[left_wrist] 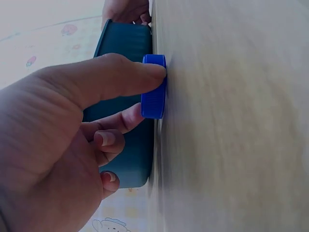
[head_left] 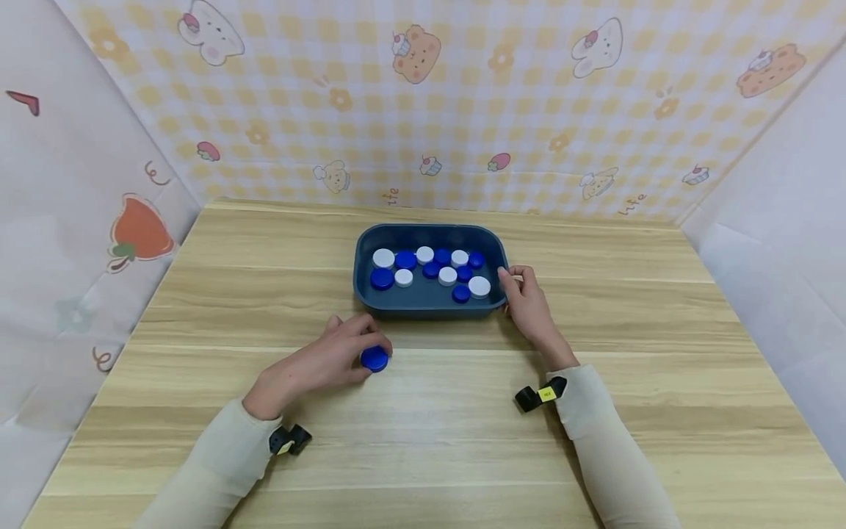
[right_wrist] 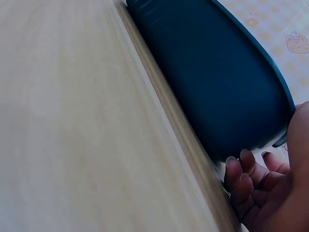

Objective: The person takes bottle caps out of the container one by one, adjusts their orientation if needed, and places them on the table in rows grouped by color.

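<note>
My left hand (head_left: 322, 360) pinches a blue bottle cap (head_left: 374, 358) between thumb and fingers, in front of the tray's left part. In the left wrist view the cap (left_wrist: 154, 104) stands out with its ribbed side toward the camera, right at the tabletop. A dark blue-green tray (head_left: 423, 312) holds several blue and white caps, grouped toward its back and right. My right hand (head_left: 529, 305) grips the tray's right end, thumb over the rim. In the right wrist view, curled fingers (right_wrist: 241, 181) lie against the tray's outer end wall (right_wrist: 217, 82).
The tray stands on a wood-grain table (head_left: 423, 441). Behind it rises a yellow checked backdrop (head_left: 456, 110) with cartoon prints, and pale sheets (head_left: 53, 220) hang at both sides. A small black wrist camera (head_left: 291, 439) sits on each sleeve cuff.
</note>
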A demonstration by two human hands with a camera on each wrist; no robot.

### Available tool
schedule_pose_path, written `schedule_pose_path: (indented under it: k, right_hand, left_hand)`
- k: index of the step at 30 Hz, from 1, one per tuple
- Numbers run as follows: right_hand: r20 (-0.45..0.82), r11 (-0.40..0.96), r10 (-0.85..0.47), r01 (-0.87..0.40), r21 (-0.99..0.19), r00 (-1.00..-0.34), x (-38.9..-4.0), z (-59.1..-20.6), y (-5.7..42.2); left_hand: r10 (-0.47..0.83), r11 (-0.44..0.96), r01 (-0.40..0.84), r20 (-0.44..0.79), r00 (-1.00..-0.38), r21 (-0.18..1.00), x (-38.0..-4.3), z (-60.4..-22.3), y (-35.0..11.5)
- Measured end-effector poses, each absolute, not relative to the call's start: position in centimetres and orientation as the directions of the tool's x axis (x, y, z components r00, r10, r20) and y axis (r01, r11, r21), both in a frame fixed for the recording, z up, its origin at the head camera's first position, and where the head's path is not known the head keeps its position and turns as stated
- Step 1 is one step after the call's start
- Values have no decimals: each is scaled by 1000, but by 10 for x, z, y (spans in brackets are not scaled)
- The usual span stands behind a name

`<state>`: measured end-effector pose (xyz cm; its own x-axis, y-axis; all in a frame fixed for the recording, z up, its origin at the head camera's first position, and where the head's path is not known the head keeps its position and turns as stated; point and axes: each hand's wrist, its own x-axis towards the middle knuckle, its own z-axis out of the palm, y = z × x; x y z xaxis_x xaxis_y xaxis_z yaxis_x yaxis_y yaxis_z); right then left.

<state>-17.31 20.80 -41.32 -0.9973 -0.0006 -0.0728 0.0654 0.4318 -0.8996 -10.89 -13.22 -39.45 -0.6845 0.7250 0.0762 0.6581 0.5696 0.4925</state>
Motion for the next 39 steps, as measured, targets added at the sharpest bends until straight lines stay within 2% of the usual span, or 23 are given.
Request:
schedule_pose_path:
  k: [5, 17, 39]
  right_hand:
    - [-86, 442, 0, 77, -894, -996, -170, -405, 205]
    - [-70, 477, -7, 58, -877, -998, -174, -414, 209]
    - [-38, 485, -12, 28, -874, -999, -175, -416, 210]
  left_hand:
    - [721, 579, 664, 83, -688, 473, -110, -395, -132]
    - [707, 601, 642, 59, -705, 475, -111, -397, -134]
    - [709, 589, 651, 80, -700, 479, -112, -398, -136]
